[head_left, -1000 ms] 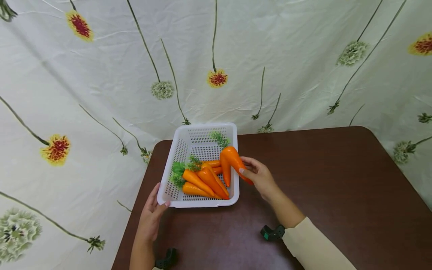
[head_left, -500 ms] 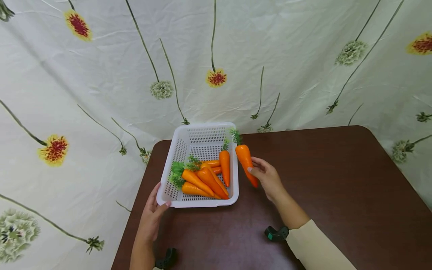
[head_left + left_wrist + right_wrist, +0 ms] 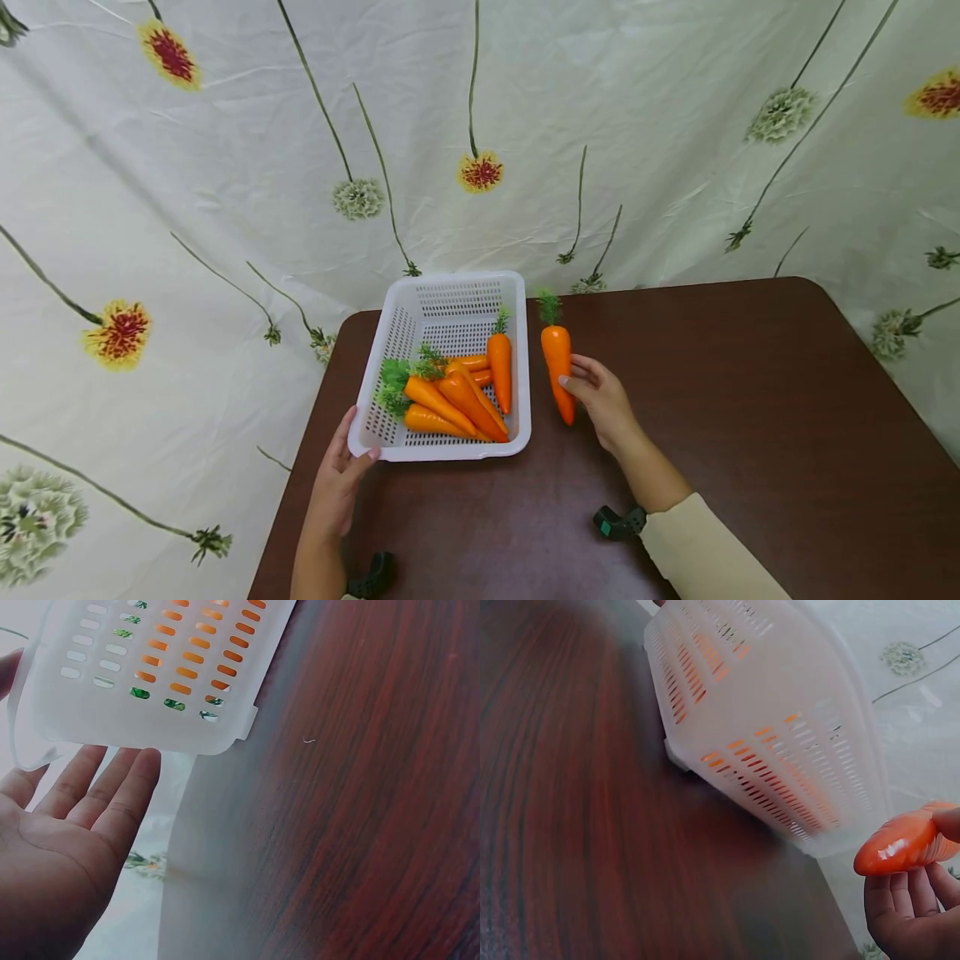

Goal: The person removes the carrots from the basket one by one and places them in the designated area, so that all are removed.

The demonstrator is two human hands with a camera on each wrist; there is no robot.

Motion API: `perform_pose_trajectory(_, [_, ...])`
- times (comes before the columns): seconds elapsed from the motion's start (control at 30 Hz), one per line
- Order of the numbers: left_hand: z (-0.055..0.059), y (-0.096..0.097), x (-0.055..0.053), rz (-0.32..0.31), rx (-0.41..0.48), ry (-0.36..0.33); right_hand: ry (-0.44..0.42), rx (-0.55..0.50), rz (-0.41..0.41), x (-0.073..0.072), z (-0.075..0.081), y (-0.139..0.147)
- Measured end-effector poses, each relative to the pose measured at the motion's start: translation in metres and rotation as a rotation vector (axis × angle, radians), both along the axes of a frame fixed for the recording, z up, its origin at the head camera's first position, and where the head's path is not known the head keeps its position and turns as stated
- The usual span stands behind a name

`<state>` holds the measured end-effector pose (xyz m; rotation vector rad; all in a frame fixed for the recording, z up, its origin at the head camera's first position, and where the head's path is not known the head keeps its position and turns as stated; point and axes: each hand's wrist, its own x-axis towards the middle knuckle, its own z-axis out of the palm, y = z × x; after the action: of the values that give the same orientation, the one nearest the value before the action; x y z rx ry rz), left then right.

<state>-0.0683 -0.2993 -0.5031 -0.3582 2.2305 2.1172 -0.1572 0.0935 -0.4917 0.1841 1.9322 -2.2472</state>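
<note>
From where I stand, the work looks partway along: one carrot is out of the basket and the others lie inside it. The right hand (image 3: 603,404) holds that lone carrot (image 3: 557,354) toward its narrow end, pinched between the thumb and the fingers, just beyond the basket's right-hand wall. Its leafy top (image 3: 550,308) points away from the person, toward the flowered cloth (image 3: 660,125), and in the right wrist view it looks raised off the tabletop (image 3: 750,400), so I'd judge that it has yet to be set down.

The left hand (image 3: 336,483) is at the near left corner of the white basket (image 3: 441,454), the thumb at the rim and the fingers along the outside, with the corner held between them; that seems to be for steadiness.

As for what is left, a heap of carrots (image 3: 442,404) fills the near part of the basket, greens to the left and tips mostly to the right, overlapping too much for me to count surely. One more carrot (image 3: 499,371) lies apart from the front ones, beside the right wall, greens toward the far side. If all of them are to be handled like the one in the air, most of the job remains
</note>
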Motion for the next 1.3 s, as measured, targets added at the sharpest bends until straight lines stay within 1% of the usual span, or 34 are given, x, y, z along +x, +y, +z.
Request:
perform_pose_trajectory(0.13, [-0.001, 0.0, 0.0, -0.001, -0.012, -0.005, -0.011, 0.015, -0.007, 0.0, -0.004, 0.002])
perform_pose_trajectory(0.5, [-0.001, 0.001, 0.001, 0.012, 0.009, -0.004, -0.063, 0.071, -0.042, -0.001, -0.02, 0.005])
perform_pose_trajectory(0.63, [0.0, 0.001, 0.001, 0.015, 0.004, -0.015, -0.044, 0.082, -0.05, 0.0, -0.026, 0.007])
perform_pose_trajectory(0.8, [0.0, 0.002, 0.001, 0.013, 0.0, -0.015, -0.004, 0.055, -0.062, 0.002, -0.031, 0.007])
perform_pose_trajectory(0.9, [0.0, 0.002, 0.001, 0.012, 0.002, -0.012, -0.025, 0.057, -0.064, 0.001, -0.033, 0.007])
perform_pose_trajectory(1.03, [0.002, 0.003, 0.002, 0.013, 0.0, -0.009, -0.074, 0.126, -0.056, 0.0, -0.034, 0.008])
perform_pose_trajectory(1.1, [0.002, 0.003, 0.002, 0.015, 0.0, -0.01, -0.085, 0.175, -0.05, 0.0, -0.034, 0.009])
perform_pose_trajectory(1.3, [0.003, 0.004, 0.002, 0.02, 0.009, -0.01, -0.092, 0.292, -0.029, 0.001, -0.032, 0.008])
